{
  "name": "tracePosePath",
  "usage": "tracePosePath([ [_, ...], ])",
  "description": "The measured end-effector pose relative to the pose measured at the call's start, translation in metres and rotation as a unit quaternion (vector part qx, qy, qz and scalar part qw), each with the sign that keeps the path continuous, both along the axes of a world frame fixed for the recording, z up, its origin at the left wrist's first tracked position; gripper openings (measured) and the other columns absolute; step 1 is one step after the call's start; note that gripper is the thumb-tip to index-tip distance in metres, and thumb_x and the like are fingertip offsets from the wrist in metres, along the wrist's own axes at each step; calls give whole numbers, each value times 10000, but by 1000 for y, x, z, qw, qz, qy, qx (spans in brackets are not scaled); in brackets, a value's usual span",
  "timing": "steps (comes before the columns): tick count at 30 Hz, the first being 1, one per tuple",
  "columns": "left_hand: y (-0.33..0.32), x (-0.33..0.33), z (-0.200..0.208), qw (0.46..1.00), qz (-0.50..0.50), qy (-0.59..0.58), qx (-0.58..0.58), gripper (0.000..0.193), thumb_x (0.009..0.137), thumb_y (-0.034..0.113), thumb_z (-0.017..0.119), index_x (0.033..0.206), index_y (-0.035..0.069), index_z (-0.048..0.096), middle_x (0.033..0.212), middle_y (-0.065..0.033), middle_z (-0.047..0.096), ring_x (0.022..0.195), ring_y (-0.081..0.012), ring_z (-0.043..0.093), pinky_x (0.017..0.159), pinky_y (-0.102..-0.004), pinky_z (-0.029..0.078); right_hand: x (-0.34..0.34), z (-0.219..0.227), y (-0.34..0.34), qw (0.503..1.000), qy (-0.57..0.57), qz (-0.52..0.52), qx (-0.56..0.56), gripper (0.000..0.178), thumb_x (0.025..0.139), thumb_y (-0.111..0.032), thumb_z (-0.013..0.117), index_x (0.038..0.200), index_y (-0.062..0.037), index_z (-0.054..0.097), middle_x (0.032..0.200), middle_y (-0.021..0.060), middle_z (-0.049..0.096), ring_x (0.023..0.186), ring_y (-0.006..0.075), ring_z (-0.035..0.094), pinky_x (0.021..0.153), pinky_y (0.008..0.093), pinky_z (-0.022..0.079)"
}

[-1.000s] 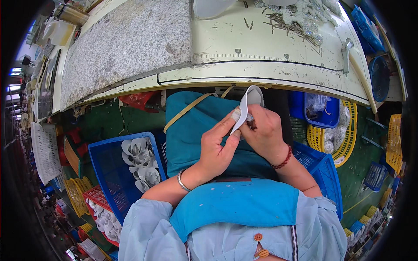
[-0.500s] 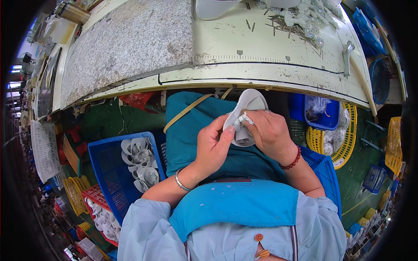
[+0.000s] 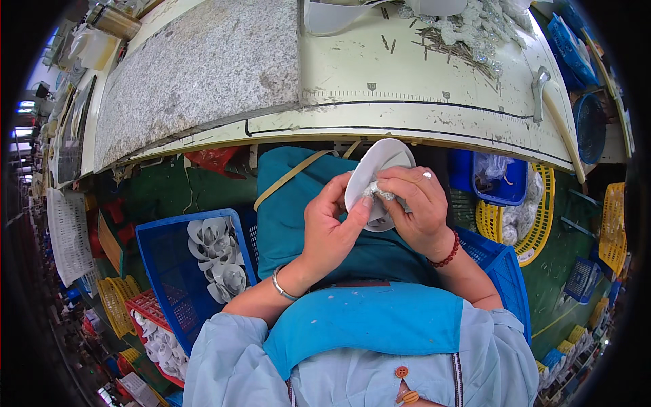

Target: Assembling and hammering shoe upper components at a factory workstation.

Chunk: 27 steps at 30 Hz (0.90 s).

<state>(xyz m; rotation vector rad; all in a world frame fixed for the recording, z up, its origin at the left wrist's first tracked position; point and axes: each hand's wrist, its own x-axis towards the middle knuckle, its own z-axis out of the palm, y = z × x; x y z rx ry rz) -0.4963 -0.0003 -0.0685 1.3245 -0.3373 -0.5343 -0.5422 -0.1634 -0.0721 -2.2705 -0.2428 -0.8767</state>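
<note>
A white curved shell-shaped piece is held up over my lap, just below the edge of the cream workbench. My left hand grips its lower left edge with thumb and fingers. My right hand closes over its right side and pinches a small crumpled white bit against the piece's middle. A teal apron covers my lap beneath both hands.
A blue crate with several similar white pieces sits at my left; a red basket with more lies below it. Another blue crate is at my right, beside a yellow basket. Small parts and metal pins litter the bench's far right.
The white piece has been turned from edge-on to face me broadly, and my right hand has moved over its front, pressing the small white bit against it.
</note>
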Motion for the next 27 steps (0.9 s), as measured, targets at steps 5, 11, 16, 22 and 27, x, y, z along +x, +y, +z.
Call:
tracePosePath([
  [5, -1, -2, 1, 999, 12, 40, -9, 325, 890, 78, 627, 1191, -24, 562, 1001, -48, 646, 878, -62, 574, 762, -220, 487, -4, -7, 3, 998, 5, 0, 67, 247, 689, 34, 723, 901, -57, 635, 920, 80, 685, 736, 226, 634, 624, 307, 499],
  [11, 1, -1, 5, 998, -4, 69, 2, 254, 885, 81, 636, 1113, -29, 623, 946, -34, 665, 820, -48, 573, 708, -216, 487, -6, -9, 7, 991, 13, 5, 136, 219, 697, 46, 730, 871, -54, 644, 899, 93, 706, 695, 211, 648, 618, 284, 510],
  [16, 2, -2, 5, 998, -17, 47, 25, 265, 895, 88, 628, 1135, -24, 618, 925, -22, 660, 797, -39, 557, 686, -209, 479, -7, -7, 7, 990, 20, 10, 141, 207, 700, 49, 731, 857, -55, 646, 892, 90, 712, 675, 199, 647, 610, 274, 509],
  [22, 1, -2, 6, 998, -25, 14, 52, 299, 921, 123, 613, 1184, -18, 598, 911, -12, 657, 789, -42, 548, 681, -211, 474, -9, -6, 8, 990, 27, 0, 138, 203, 695, 55, 729, 839, -51, 633, 884, 92, 714, 666, 188, 648, 589, 265, 505],
  [27, 3, -3, 8, 997, -40, -13, 70, 310, 943, 145, 584, 1209, -15, 579, 911, -26, 662, 793, -52, 550, 690, -218, 473, -11, -4, 8, 990, 19, -3, 139, 213, 687, 75, 718, 841, -47, 634, 879, 104, 714, 638, 189, 648, 561, 263, 502],
])
